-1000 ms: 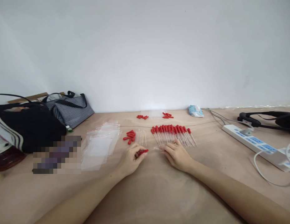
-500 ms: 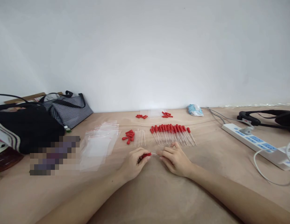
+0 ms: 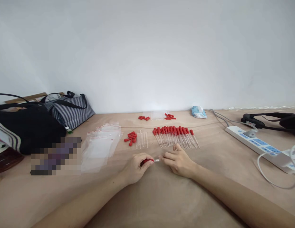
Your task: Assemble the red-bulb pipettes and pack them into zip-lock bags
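Your tan desk [image 3: 147, 202] was pretty busy. Off to your left sat a black cloth bag [image 3: 40, 129], a dark-and-white striped fabric bag [image 3: 73, 111], a tiny green-and-white bottle [image 3: 69, 130] and a flat, pixelated-out object [image 3: 57, 156]. Nearer in, some clear plastic zip bags with red seal lines [image 3: 99, 152] lay spread in a loose stack. On your right: a long white power strip with blue socket panels [image 3: 242, 135], plus a black headset-like band [image 3: 256, 117] behind it. A crumpled light-blue-and-white packet [image 3: 198, 112] was back by the wall.

Closest clutter was just past your hands: a heap of loose red bulbs [image 3: 131, 138], a row of thin clear tubes [image 3: 142, 140] beside it, and a fan of red-topped clear droppers [image 3: 172, 130] right behind your right hand [image 3: 179, 161].

Markings on the strip were too small to read, tbh.

The piece itself was between your hands: a smooth red rubbery bulb [image 3: 147, 161] with a short stretch of slim see-through tube [image 3: 157, 160] showing, roughly level. Your left hand [image 3: 139, 166] had its fingers curled around the bulb; the right fingers were pinched narrow on the tube's other end. Couldn't tell how deep the tube sat in the bulb.
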Tool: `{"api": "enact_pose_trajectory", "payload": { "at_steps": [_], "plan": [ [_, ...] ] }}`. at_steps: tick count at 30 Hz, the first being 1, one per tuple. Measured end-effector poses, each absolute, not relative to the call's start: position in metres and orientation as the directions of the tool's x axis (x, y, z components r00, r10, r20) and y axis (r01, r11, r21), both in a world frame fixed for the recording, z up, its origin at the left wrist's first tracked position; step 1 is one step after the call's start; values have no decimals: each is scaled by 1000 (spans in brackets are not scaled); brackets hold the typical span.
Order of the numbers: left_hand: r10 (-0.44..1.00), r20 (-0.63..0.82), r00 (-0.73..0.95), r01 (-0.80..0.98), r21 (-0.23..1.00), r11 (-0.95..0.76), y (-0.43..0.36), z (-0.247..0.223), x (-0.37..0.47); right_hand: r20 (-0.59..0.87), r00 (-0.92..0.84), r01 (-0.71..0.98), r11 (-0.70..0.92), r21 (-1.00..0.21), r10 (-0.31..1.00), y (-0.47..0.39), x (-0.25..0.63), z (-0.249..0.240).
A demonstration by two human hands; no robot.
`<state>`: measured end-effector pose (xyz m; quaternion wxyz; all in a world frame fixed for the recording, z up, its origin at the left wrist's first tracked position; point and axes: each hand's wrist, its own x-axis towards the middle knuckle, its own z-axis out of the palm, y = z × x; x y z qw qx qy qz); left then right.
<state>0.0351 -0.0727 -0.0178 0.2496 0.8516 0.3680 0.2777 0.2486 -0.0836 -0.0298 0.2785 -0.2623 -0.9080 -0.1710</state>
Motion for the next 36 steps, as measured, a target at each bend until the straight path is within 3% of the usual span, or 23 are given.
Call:
{"api": "enact_pose_trajectory", "payload": {
  "at_steps": [3, 8, 16, 20, 23, 28, 32, 36],
  "plan": [
    [748, 303, 591, 493, 598, -632, -74, -18, 35, 613, -714, 559, 803, 208, 339, -84, 247, -30],
    [669, 391, 632, 466, 498, -731, -75, -18, 34, 632, -597, 585, 807, -78, 494, -90, 236, -30],
    [501, 449, 740, 364, 359, -859, -72, -19, 34, 411, -628, 550, 751, -366, 661, -94, 230, -26],
    [475, 440, 763, 350, 336, -874, -64, -18, 29, 305, -594, 654, 667, -356, 745, -95, 228, -14],
    [547, 491, 678, 439, 325, -837, -55, -15, 19, 243, -518, 735, 572, -363, 820, -86, 225, -6],
    [717, 621, 318, 769, 273, -578, -27, -18, -6, 162, -174, 767, 237, -596, 971, -46, 213, -10],
    [776, 578, 253, 826, 289, -485, -9, -26, -20, 197, 17, 852, 89, -516, 980, -16, 194, -15],
    [795, 552, 253, 810, 329, -486, -7, -30, -21, 215, 4, 935, 72, -346, 977, -4, 184, -16]
  ]
}}
